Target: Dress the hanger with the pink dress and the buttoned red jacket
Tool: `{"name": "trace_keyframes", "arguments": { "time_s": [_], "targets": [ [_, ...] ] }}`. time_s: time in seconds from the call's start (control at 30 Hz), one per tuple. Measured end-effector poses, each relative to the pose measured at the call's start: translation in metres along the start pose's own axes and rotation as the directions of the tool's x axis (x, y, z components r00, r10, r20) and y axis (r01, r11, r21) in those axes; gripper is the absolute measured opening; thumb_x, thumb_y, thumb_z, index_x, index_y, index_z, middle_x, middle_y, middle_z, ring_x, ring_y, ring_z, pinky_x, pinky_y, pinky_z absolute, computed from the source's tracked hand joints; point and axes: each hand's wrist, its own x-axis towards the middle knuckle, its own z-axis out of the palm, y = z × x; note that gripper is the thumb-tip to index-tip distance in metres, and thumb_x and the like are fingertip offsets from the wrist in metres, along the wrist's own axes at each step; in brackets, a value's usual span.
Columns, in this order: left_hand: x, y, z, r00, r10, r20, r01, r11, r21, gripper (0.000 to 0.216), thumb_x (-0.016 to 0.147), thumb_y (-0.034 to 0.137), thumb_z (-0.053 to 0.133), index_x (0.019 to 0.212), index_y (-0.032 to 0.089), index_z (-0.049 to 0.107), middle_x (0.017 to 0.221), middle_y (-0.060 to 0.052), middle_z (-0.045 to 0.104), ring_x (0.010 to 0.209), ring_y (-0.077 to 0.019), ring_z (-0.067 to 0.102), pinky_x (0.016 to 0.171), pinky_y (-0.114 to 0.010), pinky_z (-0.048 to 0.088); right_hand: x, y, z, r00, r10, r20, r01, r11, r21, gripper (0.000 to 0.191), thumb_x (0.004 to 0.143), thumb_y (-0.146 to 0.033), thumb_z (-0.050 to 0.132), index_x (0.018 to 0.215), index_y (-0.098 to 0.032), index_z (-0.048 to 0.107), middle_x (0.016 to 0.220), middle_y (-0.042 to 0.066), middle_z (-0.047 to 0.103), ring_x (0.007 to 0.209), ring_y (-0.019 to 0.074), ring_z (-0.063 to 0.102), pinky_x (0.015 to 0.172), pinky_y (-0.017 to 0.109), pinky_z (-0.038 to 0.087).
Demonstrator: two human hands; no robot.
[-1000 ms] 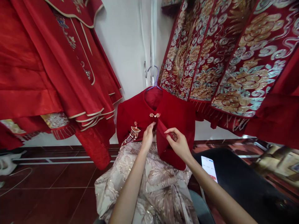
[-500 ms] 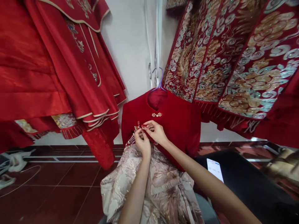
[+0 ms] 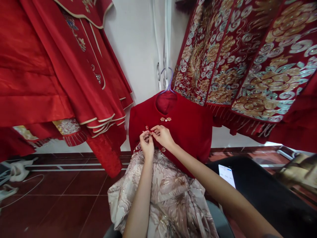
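Note:
A red jacket [image 3: 192, 129] hangs on a purple hanger [image 3: 169, 85], with a gold-and-pearl clasp [image 3: 165, 119] below its neckline. At the jacket's front, left of the middle, my left hand [image 3: 148, 147] is closed in a pinch on a small red-and-gold beaded ornament [image 3: 147, 128]. My right hand [image 3: 163, 136] pinches at the same ornament from the right, fingertips almost meeting the left ones. The ornament's lower part is hidden by the fingers. Beaded strands [image 3: 137, 147] hang beside my left hand. Pale brocade cloth [image 3: 173, 201] with a floral pattern lies beneath both forearms.
Red garments [image 3: 81, 72] hang at the left, and a heavily embroidered fringed garment [image 3: 237, 72] hangs at the right. A lit phone [image 3: 226, 175] lies on a black surface [image 3: 260, 195] to the right. White shoes [image 3: 18, 171] stand near a floor rail at far left.
My left hand has shifted slightly left and up, and its fingers have closed more around the ornament. My right hand stays at the ornament. The view has tilted slightly.

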Motion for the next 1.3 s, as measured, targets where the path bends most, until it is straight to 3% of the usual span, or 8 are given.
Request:
{"name": "trace_keyframes", "arguments": {
  "time_s": [0.17,0.53,0.83,1.03,1.3],
  "targets": [
    [0.003,-0.002,-0.002,0.999,0.023,0.045,-0.021,0.999,-0.038,0.026,0.082,0.018,0.05,0.107,0.016,0.054,0.112,-0.012,0.063,0.099,-0.0161,0.064,0.094,-0.034,0.05,0.002,0.002,0.003,1.0,0.01,-0.027,-0.01,1.0,0.002,0.012,0.081,-0.017,0.061,0.091,-0.018,0.067,0.084,0.003,0.063,0.069,0.0114,0.062,0.073,0.026,0.054],
    [0.004,0.009,-0.004,0.999,0.04,0.023,-0.04,0.999,0.002,0.031,0.085,0.036,0.054,0.106,0.014,0.06,0.106,-0.012,0.068,0.093,-0.0175,0.067,0.086,-0.035,0.054,0.002,-0.003,0.003,1.0,-0.01,-0.018,0.009,0.999,-0.049,0.014,0.083,-0.016,0.059,0.094,-0.018,0.067,0.087,0.004,0.062,0.071,0.0125,0.063,0.075,0.027,0.052],
    [0.01,0.011,-0.011,0.996,0.08,0.037,-0.083,0.992,0.09,0.029,0.083,0.034,0.056,0.101,0.013,0.066,0.1,-0.011,0.07,0.088,-0.0166,0.068,0.083,-0.032,0.054,0.0,-0.002,0.006,0.998,-0.026,-0.052,0.025,0.999,-0.022,0.014,0.086,-0.02,0.057,0.096,-0.017,0.067,0.091,0.005,0.062,0.073,0.0136,0.064,0.075,0.027,0.053],
    [0.021,0.013,-0.024,0.984,0.063,0.168,-0.091,0.982,0.163,0.022,0.083,0.029,0.057,0.096,0.015,0.068,0.097,-0.01,0.072,0.085,-0.0187,0.069,0.082,-0.035,0.055,0.0,-0.003,0.006,0.998,-0.037,-0.044,0.035,0.998,-0.052,0.013,0.087,-0.019,0.056,0.095,-0.019,0.066,0.091,0.004,0.062,0.074,0.0134,0.063,0.076,0.026,0.052],
    [0.035,0.028,-0.028,0.937,0.107,0.333,-0.245,0.88,0.408,0.019,0.082,0.02,0.053,0.093,0.017,0.068,0.093,-0.01,0.072,0.081,-0.0217,0.069,0.081,-0.037,0.054,-0.003,-0.004,0.004,0.995,-0.072,-0.062,0.068,0.996,-0.058,0.016,0.088,-0.018,0.053,0.098,-0.019,0.066,0.093,0.004,0.061,0.081,0.0143,0.062,0.08,0.025,0.05]
  ]
}}
